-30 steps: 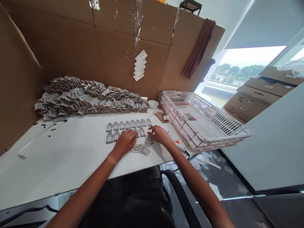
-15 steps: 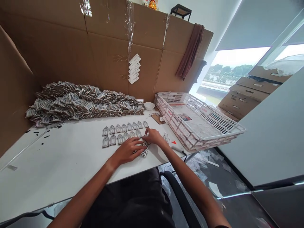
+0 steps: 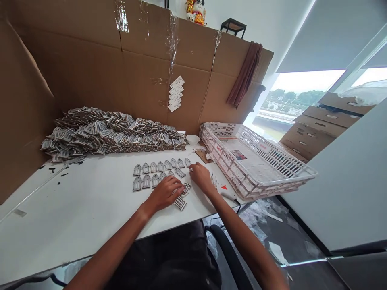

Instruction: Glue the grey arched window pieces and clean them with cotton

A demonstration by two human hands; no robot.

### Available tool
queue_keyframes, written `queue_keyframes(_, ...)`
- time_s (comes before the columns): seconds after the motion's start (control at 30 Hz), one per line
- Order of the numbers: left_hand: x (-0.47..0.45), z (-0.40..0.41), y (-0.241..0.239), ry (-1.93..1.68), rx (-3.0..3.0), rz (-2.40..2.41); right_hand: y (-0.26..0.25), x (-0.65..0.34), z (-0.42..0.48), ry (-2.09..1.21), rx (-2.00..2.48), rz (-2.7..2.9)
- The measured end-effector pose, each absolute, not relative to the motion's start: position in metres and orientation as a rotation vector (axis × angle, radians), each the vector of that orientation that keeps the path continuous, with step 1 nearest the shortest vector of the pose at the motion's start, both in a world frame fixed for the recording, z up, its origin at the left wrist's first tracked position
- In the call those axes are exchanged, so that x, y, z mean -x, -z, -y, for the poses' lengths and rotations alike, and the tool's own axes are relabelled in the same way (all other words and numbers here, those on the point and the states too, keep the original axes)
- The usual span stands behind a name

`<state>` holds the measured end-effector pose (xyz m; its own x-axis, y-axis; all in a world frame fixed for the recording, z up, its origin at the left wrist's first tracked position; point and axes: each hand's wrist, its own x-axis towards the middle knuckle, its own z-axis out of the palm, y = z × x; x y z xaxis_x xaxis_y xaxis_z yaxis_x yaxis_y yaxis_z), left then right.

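My left hand rests low over the white table, fingers curled, thumb and fingertips on a small grey arched window piece. Just below those fingers lies a rectangular-looking window piece. To the right, my right hand is closed with its fingertips pinched together near the end of the back row; what they hold is too small to make out. Two rows of arched window pieces lie flat on the table, and a tilted one sits between the hands. My left hand partly covers the front row.
A large heap of similar pieces lies along the cardboard wall. A white bowl stands beside a white plastic crate lined with newspaper. Near the table's right edge lies a white corded tool. Dark scraps dot the left side.
My right hand has moved away from the piece between both hands, toward the back row's right end. My left hand stays at that piece. The whole view has shifted slightly.
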<state>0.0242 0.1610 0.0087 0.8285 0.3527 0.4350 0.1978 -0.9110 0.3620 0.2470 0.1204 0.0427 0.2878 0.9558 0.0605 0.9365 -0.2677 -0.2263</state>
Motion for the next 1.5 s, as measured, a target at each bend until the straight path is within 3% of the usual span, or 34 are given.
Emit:
queue_keyframes(0.33, -0.038, -0.179, 0.013, -0.785, -2.697, -0.619, -0.029, -0.231, -0.086, -0.022, 2.216, 1.849)
queue_keyframes(1.0, -0.024, -0.169, 0.006, -0.780, -2.634, -0.597, -0.022, -0.245, -0.115, -0.320, 1.992, 1.802)
queue_keyframes(1.33, -0.026, -0.169, 0.010, -0.764, -2.616, -0.617, -0.041, -0.250, -0.059, -0.289, 1.839, 2.085)
queue_keyframes(1.5, -0.026, -0.168, 0.011, -0.799, -2.590, -0.661, -0.036, -0.239, -0.025, -0.052, 1.924, 2.332)
